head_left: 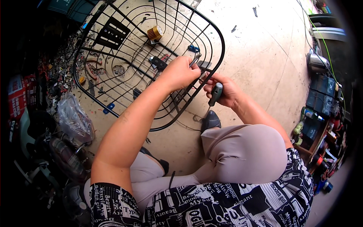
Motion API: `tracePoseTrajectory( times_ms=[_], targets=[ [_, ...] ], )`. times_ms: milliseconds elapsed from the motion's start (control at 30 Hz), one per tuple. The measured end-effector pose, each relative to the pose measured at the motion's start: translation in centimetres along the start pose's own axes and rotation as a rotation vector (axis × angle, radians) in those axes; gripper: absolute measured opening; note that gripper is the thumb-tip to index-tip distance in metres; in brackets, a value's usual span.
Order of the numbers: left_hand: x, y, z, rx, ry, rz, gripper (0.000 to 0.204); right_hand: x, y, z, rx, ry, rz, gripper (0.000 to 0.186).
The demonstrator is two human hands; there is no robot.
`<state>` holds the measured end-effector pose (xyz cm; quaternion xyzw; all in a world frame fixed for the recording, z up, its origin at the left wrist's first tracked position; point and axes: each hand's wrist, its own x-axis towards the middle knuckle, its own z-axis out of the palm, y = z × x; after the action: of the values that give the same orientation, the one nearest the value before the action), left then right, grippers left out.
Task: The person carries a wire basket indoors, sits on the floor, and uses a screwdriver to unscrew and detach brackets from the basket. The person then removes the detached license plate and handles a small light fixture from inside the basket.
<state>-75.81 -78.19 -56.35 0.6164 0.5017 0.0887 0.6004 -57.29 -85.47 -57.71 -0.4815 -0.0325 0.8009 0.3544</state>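
Observation:
A black wire basket (223, 45) sits on the floor in front of me, its open side facing up. My left hand (183, 72) reaches inside it, fingers closed round a slim grey metal tool (196, 58) whose kind I cannot make out. At the basket's near right rim is my right hand (225, 90), with a dark green screwdriver (216, 94) held in the palm, its shaft pointing down. The thumb and forefinger of that hand pinch close to the rim; what lies between them is hidden. A gold round lamp (155, 33) and a black oblong part (158, 63) show among the wires.
Scraps and loose bits (56, 64) litter the floor at left, beside a clear plastic bag (75, 117). Batteries (323, 89) and a wooden tray of parts (315, 142) line the right side. A blue part (193, 48) shows through the basket. My shoe (211, 120) is just below it.

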Motion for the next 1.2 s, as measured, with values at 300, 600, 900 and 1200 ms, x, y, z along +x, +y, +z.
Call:
tracePoseTrajectory(
  times_ms=[300, 600, 900, 1200],
  targets=[
    [0.2, -0.3, 0.2, -0.019, 0.013, 0.018, 0.019, 0.4, 0.0, -0.4, 0.090, 0.047, 0.042, 0.025],
    [0.1, -0.3, 0.2, -0.045, 0.003, 0.030, 0.018, 0.0, -0.2, 0.7, -0.042, 0.080, 0.011, 0.027],
    [-0.1, -0.2, 0.0, -0.038, 0.000, 0.004, 0.020, -0.2, -0.4, 1.2, -0.104, 0.064, 0.050, 0.025],
    [-0.7, -0.2, -0.8, -0.143, -0.033, 0.019, 0.020, 0.2, -0.3, 0.0, -0.127, -0.012, 0.024, 0.024]
  ],
)
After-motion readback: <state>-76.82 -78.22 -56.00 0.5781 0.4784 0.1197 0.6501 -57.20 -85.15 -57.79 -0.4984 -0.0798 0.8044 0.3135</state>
